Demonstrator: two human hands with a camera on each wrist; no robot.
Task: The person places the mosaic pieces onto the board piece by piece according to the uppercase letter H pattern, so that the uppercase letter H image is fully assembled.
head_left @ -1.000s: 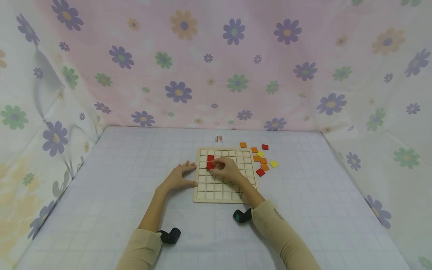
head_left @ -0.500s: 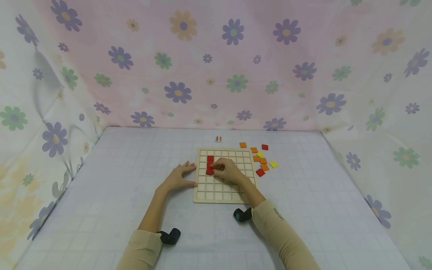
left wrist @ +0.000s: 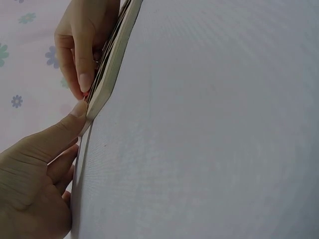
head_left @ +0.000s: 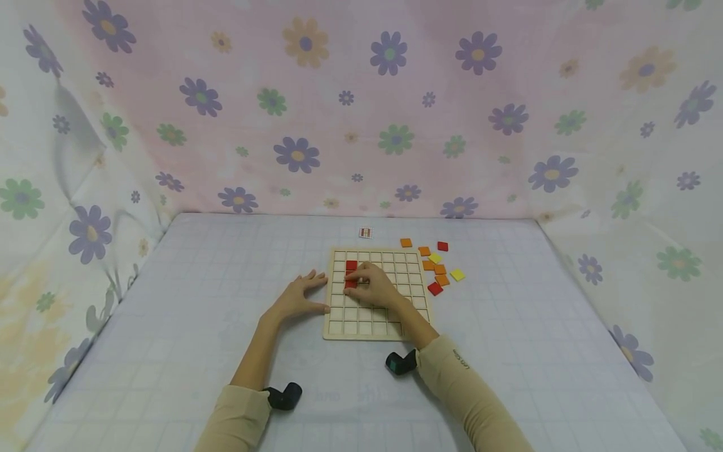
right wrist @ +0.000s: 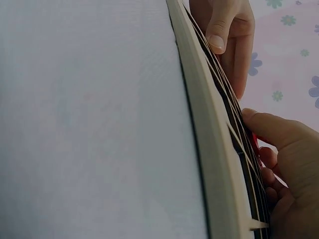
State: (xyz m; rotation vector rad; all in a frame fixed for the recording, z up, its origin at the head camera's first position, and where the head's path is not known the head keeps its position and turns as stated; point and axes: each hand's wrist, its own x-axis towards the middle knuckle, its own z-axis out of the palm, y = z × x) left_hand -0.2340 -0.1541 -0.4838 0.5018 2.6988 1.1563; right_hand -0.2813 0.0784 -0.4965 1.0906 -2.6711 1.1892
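A wooden grid board lies on the cloth-covered table. A red square tile sits in a cell near its upper left. Lower in the same column, my right hand pinches another red tile between thumb and forefinger, close over the cells. More red shows partly under the fingers. My left hand rests at the board's left edge, fingers spread, with thumb and fingertips touching it. In the left wrist view the left thumb lies at the board's corner. Red shows behind my right thumb in the right wrist view.
To the board's right lie loose orange tiles, yellow tiles and red tiles, some overlapping. Behind the board is a small printed card. A flowered cloth hangs behind the table and at its sides.
My right hand has shifted slightly; its thumb and forefinger are now around the lower red tile, whose earlier tilt has lessened. The left hand and loose tiles have stayed in place.
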